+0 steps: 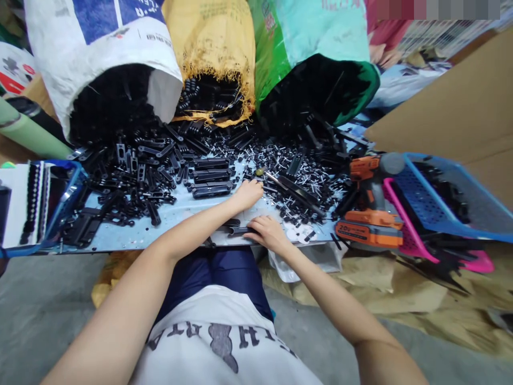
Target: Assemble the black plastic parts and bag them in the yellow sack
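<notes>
Two hands worked at a table (168,216) littered with black plastic pieces.

The right hand (267,232) lay at the table's near edge, fingers together and closed over one end of a black part (236,231), which rested flat on the tabletop just left of that hand. The left hand (249,192) reached further in, knuckles up and fingers curled down onto the surface among small pins (280,200); whether it pinched anything could not be told. Just beyond it sat a stack (211,179) of like parts. An orange drill (366,214) lay to the right, beside a blue basket (436,211). Three open sacks (120,80) spilled pieces at the far side.
</notes>
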### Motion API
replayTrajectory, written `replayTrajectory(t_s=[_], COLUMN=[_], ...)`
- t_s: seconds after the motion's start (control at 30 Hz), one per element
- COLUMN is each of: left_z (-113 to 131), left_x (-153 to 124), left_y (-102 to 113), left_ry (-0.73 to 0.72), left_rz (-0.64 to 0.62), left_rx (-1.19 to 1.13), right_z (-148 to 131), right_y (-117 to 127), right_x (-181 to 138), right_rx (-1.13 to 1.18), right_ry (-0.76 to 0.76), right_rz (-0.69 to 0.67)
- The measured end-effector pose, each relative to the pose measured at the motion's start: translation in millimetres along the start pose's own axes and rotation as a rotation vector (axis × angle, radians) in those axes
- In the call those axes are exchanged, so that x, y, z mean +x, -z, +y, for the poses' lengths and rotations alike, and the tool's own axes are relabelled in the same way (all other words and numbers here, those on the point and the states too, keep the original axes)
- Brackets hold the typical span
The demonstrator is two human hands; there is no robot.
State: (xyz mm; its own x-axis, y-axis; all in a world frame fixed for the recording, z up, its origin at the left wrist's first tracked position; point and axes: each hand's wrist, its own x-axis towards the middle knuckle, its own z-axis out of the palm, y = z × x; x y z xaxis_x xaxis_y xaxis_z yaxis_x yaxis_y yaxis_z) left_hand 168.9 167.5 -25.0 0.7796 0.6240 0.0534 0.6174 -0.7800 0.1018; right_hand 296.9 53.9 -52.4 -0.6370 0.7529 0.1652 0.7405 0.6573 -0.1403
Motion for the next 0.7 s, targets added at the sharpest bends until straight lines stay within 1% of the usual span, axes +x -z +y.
replayTrajectory(t_s=[0.07,0.13,0.17,0.23,0.27,0.33,0.37,0.43,0.5,0.53,0.6,0.63,0.7], left_z=[4.6,8.5,9.4,7.5,4.6,-4.5,-10.1,-21.0,-28.6,-30.6,-31.4,-30.9,-29.1], left_x=[12.7,13.5,10.1,-4.8,-16.9,-51.5,-73.1,-120.6,-164.2,-181.5,-203.8,-209.0,-210.9], left_y=[-8.6,-12.3,-11.2,-2.8,3.7,18.3,24.9,34.3,37.8,37.8,36.2,35.4,35.3], left_ry=[0.026,0.045,0.059,0.096,0.119,0.181,0.227,0.304,0.361,0.374,0.398,0.413,0.442], left_rz=[0.008,0.013,0.011,0.024,0.053,0.151,0.199,0.265,0.245,0.221,0.174,0.158,0.126], left_rx=[0.014,0.002,-0.006,-0.045,-0.074,-0.157,-0.197,-0.274,-0.302,-0.307,-0.289,-0.266,-0.194], right_z=[7.7,19.4,26.0,38.3,43.1,48.6,48.9,45.0,35.6,29.4,15.9,9.5,-1.2], right_y=[6.8,16.0,20.5,27.3,29.5,31.4,31.7,32.3,33.9,35.2,38.2,39.6,41.7], right_x=[-3.4,-2.3,-0.4,4.7,7.1,10.0,10.5,10.6,11.9,13.8,20.6,25.3,35.4], right_rx=[-0.027,-0.121,-0.176,-0.253,-0.268,-0.259,-0.231,-0.091,0.145,0.264,0.434,0.479,0.506], right_ry=[-0.116,-0.334,-0.446,-0.597,-0.625,-0.61,-0.588,-0.532,-0.443,-0.389,-0.299,-0.27,-0.245], right_rz=[0.045,0.084,0.076,-0.009,-0.066,-0.134,-0.122,-0.018,0.088,0.11,0.085,0.054,-0.01])
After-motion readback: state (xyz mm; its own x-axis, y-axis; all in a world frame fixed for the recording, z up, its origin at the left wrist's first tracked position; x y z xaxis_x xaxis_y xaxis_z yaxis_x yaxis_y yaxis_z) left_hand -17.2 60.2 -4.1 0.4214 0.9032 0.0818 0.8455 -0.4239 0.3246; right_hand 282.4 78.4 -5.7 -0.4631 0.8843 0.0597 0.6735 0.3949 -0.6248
